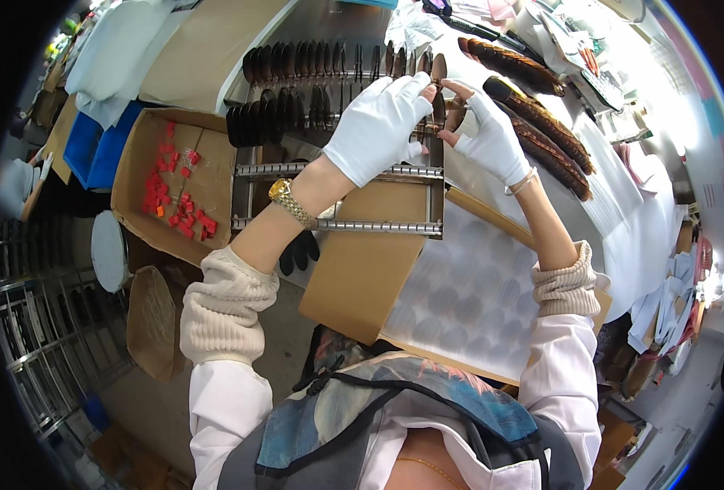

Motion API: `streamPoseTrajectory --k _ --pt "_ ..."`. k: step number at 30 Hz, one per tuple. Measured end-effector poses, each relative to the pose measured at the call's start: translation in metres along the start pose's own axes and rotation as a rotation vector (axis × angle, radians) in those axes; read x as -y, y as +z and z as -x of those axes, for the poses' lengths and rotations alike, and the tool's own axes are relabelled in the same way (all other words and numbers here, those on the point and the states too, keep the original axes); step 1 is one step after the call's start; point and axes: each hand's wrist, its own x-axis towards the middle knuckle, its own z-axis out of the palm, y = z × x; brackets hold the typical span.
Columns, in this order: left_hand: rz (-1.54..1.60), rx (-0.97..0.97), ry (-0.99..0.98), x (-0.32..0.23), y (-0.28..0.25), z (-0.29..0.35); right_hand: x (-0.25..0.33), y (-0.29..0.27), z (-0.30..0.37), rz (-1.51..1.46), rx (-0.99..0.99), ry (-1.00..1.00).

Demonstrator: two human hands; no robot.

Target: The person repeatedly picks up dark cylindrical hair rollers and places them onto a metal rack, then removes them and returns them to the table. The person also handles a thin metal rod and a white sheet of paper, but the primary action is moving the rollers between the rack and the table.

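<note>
Both my hands wear white gloves with some bare fingertips. My left hand [378, 126] is curled over the right end of a metal rack [337, 171], its fingertips on a thin dark-brown lens [438, 69]. Close beside it, my right hand [493, 139] has thumb and index finger around another brown lens [454, 120], partly hidden by the fingers. Two rows of dark oval lenses [276, 114] stand on edge along the rack's upper bars. Its lower two bars bear no lenses.
Long stacks of brown lenses [541, 155] lie on the table at right. A cardboard box [133, 175] holding small red clips [162, 167] stands left, beside a blue bin [93, 155]. Nearer me is an open carton [362, 302] with a white sheet of round hollows [468, 286].
</note>
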Motion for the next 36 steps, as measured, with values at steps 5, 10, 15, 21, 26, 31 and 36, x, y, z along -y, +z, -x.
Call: streamPoseTrajectory --k 5,10,15,21,26,31,36 --pt "-0.069 0.045 -0.055 0.004 -0.004 -0.006 0.000 -0.002 -0.002 0.027 -0.079 -0.069" --pt "-0.143 0.049 -0.026 0.014 -0.008 0.007 0.007 -0.019 0.009 -0.049 -0.323 -0.128" --pt "-0.170 0.084 -0.057 0.014 -0.002 0.011 0.025 -0.004 0.003 0.068 -0.215 -0.281" --pt "-0.122 0.102 -0.064 0.003 -0.013 0.001 0.008 0.010 -0.002 0.363 -0.100 -0.301" --pt "-0.145 0.082 -0.075 0.000 -0.011 0.009 -0.007 0.001 0.000 0.370 -0.030 -0.322" --pt "-0.156 0.056 -0.060 -0.002 -0.004 0.000 -0.001 -0.003 -0.005 0.359 -0.039 -0.333" --pt "-0.208 0.025 -0.127 0.003 0.000 -0.002 0.003 -0.003 -0.008 0.452 -0.031 -0.402"
